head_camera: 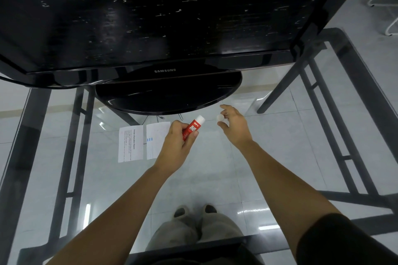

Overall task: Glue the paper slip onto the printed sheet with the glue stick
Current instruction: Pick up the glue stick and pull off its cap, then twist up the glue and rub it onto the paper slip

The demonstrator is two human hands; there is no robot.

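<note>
My left hand is shut on a red glue stick, its white end pointing up and to the right. A small white cap is pinched between the fingertips of my right hand, a short way right of the stick. Two sheets lie side by side on the glass table, left of my left hand: a printed sheet with lines of text and a paler paper with small blue marks, whose right edge is partly hidden by my left hand.
A large black Samsung monitor fills the far half, its round base just beyond the papers. The glass tabletop rests on a dark metal frame. My legs and shoes show through the glass below.
</note>
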